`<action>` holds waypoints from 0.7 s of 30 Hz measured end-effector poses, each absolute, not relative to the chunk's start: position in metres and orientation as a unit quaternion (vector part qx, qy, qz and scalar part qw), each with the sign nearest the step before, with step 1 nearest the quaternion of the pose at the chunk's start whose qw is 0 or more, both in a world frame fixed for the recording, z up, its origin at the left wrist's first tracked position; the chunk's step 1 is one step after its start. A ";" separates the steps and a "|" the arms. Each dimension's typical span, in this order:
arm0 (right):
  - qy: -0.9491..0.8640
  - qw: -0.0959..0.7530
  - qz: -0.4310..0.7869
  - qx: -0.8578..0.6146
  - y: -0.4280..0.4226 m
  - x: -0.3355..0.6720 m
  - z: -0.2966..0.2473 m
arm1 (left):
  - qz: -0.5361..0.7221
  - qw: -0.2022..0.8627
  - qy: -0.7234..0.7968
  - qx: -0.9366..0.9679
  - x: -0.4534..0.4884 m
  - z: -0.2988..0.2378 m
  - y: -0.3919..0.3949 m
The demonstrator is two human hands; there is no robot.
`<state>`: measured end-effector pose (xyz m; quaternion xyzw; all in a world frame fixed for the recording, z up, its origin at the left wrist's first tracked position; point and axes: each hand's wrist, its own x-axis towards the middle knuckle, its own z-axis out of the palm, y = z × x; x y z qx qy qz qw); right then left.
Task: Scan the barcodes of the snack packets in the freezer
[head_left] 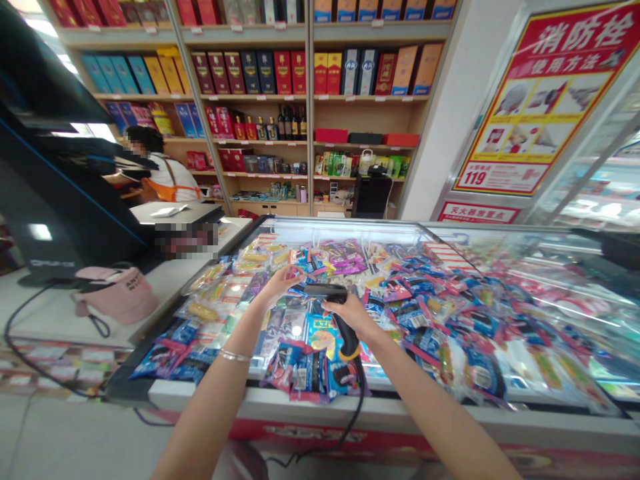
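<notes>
A black handheld barcode scanner (345,327) is gripped in my right hand (353,313), its head turned to the left and its cord hanging down. My left hand (284,285), with a silver bracelet at the wrist, is just left of the scanner head. Its fingers are pinched together over the packets; what they hold is too small to make out. Below the scanner, several blue-and-pink snack packets (307,373) rest at the front edge of the freezer (210,400). A blue-and-yellow packet (323,333) lies behind them.
More packets (415,313) are spread over the freezer's glass top. On the left counter stand a pink bag (117,293) and a black checkout machine (65,173). A person in white (173,175) is behind it. Shelves (250,99) of boxes and bottles line the back wall.
</notes>
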<state>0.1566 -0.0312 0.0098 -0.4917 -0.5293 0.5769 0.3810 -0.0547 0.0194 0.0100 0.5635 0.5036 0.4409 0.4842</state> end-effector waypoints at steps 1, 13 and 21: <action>-0.529 0.382 0.577 -0.491 -0.031 0.157 0.010 | 0.452 0.472 0.495 0.572 -0.053 0.009 0.021; -0.496 0.417 0.594 -0.476 -0.033 0.156 0.014 | 0.516 0.560 0.454 0.462 -0.042 0.010 0.022; -0.463 0.445 0.595 -0.483 -0.033 0.155 0.014 | 0.491 0.455 0.517 0.533 -0.038 0.013 0.020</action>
